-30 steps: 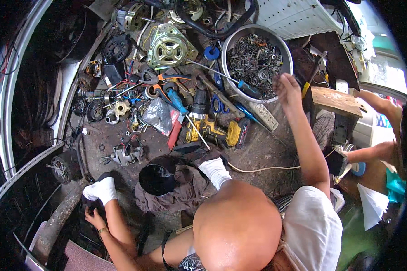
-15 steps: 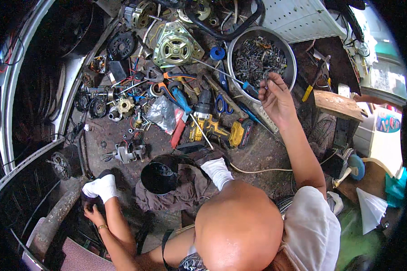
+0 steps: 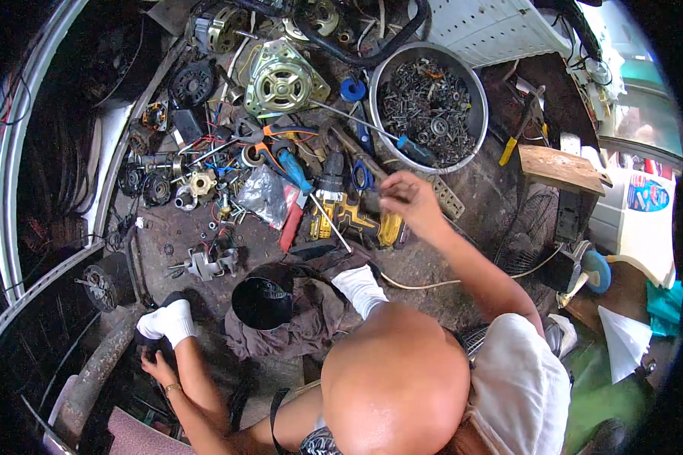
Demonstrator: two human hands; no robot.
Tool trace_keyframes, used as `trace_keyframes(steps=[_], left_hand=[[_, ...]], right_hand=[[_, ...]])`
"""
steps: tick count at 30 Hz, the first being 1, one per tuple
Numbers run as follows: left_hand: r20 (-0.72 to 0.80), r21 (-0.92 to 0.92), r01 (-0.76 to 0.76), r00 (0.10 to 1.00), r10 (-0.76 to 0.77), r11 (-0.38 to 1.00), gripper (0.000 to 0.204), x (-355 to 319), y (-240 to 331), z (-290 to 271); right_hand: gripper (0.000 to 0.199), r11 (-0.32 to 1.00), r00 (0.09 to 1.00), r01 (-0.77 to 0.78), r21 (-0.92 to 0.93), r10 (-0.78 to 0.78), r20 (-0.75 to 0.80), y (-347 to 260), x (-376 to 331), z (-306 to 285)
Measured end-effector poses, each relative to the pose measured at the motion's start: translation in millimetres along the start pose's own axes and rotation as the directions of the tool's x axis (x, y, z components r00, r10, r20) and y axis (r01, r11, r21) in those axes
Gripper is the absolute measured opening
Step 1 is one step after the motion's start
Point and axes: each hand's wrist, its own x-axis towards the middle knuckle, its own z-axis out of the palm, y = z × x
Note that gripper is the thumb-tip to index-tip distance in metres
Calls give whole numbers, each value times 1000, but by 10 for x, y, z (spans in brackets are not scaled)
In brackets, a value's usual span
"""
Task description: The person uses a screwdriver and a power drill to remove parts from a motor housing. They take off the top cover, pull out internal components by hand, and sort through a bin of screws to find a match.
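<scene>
Bare floor (image 3: pixel 425 262) lies near-right of drill (image 3: pixel 350 216), bowl (image 3: pixel 482 106) edging it far side; right hand (image 3: pixel 408 199) hovers curled over drill's battery (image 3: pixel 389 229), contents unclear; left hand (image 3: pixel 158 368) near left sock (image 3: pixel 176 318), grip unclear.

R hand (image 3: pixel 408 199) is nr yel drill (image 3: pixel 354 219), L hand (image 3: pixel 159 369) by wht sock (image 3: pixel 177 318).

We note a short white sleeve (image 3: pixel 520 375) at right, white socks (image 3: pixel 359 290), and a gold-coloured wristband (image 3: pixel 174 387) at left.
</scene>
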Motion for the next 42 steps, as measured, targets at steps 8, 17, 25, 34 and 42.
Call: trace_keyframes(steps=[8,17,25,34,42], left_hand=[[-13,-29,79,997,-79,996,49,14,9,-42],[-45,13,58,997,-58,998,49,15,-61,-43],[-19,10,36,999,-36,999,49,-2,-32,-22],[2,-21,76,997,-76,997,47,-14,75,-25],[-2,-93,111,994,-111,989,50,-21,56,-15]], right_hand=[[34,738,880,-189,-647,-166,-446,-143,210,-1062],[21,738,877,-165,-654,-194,-439,500,801,-1981],[24,690,924,-198,-697,-106,-367,386,859,-1937],[22,527,923,-16,-849,-320,-216,96,847,-1679],[73,223,947,311,-924,-153,282,-98,1653,-1043]])
